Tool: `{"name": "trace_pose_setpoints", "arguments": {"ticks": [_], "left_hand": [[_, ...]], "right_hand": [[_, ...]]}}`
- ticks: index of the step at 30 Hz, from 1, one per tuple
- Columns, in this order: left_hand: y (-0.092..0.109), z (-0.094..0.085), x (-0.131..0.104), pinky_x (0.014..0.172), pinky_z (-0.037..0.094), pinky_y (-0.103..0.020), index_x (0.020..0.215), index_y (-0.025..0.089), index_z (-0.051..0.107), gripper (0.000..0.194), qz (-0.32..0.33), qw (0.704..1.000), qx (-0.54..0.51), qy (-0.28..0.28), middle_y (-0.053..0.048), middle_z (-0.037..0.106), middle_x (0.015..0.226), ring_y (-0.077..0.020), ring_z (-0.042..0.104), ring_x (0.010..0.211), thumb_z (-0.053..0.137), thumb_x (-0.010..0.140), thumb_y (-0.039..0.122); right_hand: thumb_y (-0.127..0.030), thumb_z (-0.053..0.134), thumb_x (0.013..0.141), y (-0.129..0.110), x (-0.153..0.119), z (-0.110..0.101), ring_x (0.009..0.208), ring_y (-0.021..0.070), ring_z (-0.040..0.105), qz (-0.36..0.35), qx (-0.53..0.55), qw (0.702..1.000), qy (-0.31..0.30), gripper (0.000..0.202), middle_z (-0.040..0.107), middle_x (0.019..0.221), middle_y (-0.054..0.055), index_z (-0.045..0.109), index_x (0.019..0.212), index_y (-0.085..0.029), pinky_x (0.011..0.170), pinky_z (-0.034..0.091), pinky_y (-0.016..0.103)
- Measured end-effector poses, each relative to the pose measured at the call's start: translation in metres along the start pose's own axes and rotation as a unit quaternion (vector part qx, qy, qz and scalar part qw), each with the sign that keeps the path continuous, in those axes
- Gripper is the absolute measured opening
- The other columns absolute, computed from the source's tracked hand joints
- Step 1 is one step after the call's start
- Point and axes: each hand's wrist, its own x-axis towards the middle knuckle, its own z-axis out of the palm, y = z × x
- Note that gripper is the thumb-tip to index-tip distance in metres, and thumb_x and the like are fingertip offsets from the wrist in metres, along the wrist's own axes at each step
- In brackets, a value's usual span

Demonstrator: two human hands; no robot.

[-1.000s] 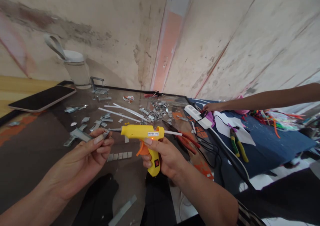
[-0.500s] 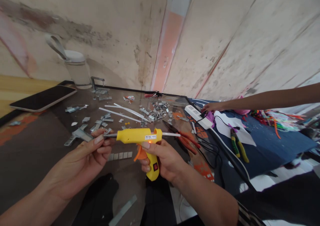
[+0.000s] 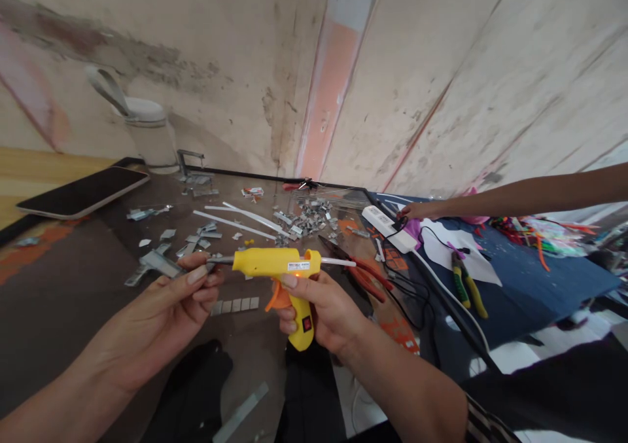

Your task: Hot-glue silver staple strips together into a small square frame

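My right hand (image 3: pixel 314 302) is wrapped round the handle of a yellow glue gun (image 3: pixel 267 262) with an orange trigger and a lit orange light. A white glue stick (image 3: pixel 338 262) sticks out of its back end. Between the thumb and fingers of my left hand (image 3: pixel 184 292) is a small metal piece (image 3: pixel 210 264), partly hidden by the fingertips. The gun's nozzle (image 3: pixel 224 260) points left and meets this piece. Below the gun lies a row of small metal squares (image 3: pixel 238 305).
Metal clips (image 3: pixel 314 217), white glue sticks (image 3: pixel 235 223), red-handled pliers (image 3: pixel 367 276) and a phone (image 3: pixel 83 191) lie around. A cup (image 3: pixel 150 132) stands back left. Another person's hand (image 3: pixel 415 211) is at the power strip (image 3: pixel 387 227), near green-handled pliers (image 3: pixel 468 286).
The glue gun in my right hand has shifted slightly right and its front end has lifted a little. My left hand keeps its pinch in nearly the same place.
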Motion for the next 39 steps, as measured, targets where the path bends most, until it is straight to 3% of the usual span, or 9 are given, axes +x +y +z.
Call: {"name": "trace_pose_setpoints", "arguments": {"ticks": [9,15,19,23,28,33,39], "left_hand": [[0.003,-0.001,-0.002,0.044,0.056,-0.017,0.071,0.016,0.068,0.029,0.017,1.000,0.015,-0.008,-0.005,0.068,0.074,-0.0118,0.064,0.054,0.053,0.069,-0.009],[0.000,-0.006,0.003,0.045,0.056,-0.016,0.073,0.017,0.069,0.029,0.028,0.999,0.019,-0.015,-0.003,0.067,0.071,-0.0116,0.065,0.056,0.058,0.063,-0.008],[-0.001,-0.009,0.006,0.046,0.056,-0.016,0.071,0.017,0.070,0.025,0.041,0.998,0.037,-0.013,-0.002,0.067,0.070,-0.0114,0.065,0.057,0.065,0.058,-0.004],[0.000,-0.009,0.009,0.048,0.056,-0.014,0.070,0.018,0.072,0.027,0.065,0.995,0.072,-0.025,-0.001,0.068,0.067,-0.0118,0.064,0.059,0.075,0.048,0.003],[0.001,-0.008,0.008,0.052,0.055,-0.012,0.067,0.020,0.072,0.037,0.111,0.987,0.110,-0.042,-0.001,0.070,0.070,-0.0110,0.061,0.063,0.085,0.033,0.009],[0.002,-0.009,0.008,0.053,0.055,-0.015,0.067,0.023,0.073,0.040,0.180,0.967,0.178,-0.041,0.001,0.069,0.071,-0.0111,0.058,0.063,0.088,0.030,0.016],[0.000,-0.012,0.007,0.056,0.052,-0.016,0.070,0.024,0.072,0.041,0.188,0.955,0.224,-0.037,0.001,0.069,0.070,-0.0121,0.058,0.066,0.087,0.033,0.025]], "right_hand": [[-0.035,0.086,0.062,-0.005,0.001,-0.002,0.046,0.0055,0.045,-0.028,-0.009,0.999,0.036,0.036,0.054,0.060,-0.004,0.065,0.081,-0.014,0.044,0.036,0.020],[-0.039,0.085,0.061,-0.008,-0.003,0.002,0.045,0.0058,0.045,-0.075,-0.097,0.990,0.071,0.037,0.056,0.062,-0.003,0.063,0.081,-0.015,0.045,0.038,0.021],[-0.045,0.083,0.060,-0.015,-0.007,0.002,0.043,0.0060,0.043,-0.105,-0.215,0.966,0.095,0.041,0.054,0.056,-0.004,0.063,0.079,-0.015,0.045,0.037,0.021],[-0.049,0.083,0.059,-0.025,-0.016,0.003,0.061,0.0131,0.057,-0.126,-0.312,0.936,0.106,0.047,0.064,0.071,0.001,0.066,0.088,-0.015,0.056,0.046,0.025],[-0.040,0.079,0.066,-0.027,-0.022,0.003,0.071,0.0156,0.061,-0.160,-0.380,0.903,0.122,0.038,0.066,0.081,0.002,0.061,0.092,-0.019,0.063,0.051,0.027],[-0.039,0.075,0.069,-0.028,-0.024,0.001,0.070,0.0147,0.061,-0.191,-0.390,0.894,0.111,0.032,0.065,0.081,0.001,0.058,0.088,-0.020,0.064,0.052,0.026],[-0.038,0.076,0.068,-0.035,-0.028,0.004,0.073,0.0149,0.062,-0.183,-0.381,0.899,0.110,0.033,0.066,0.082,0.002,0.056,0.088,-0.020,0.065,0.053,0.025]]}}
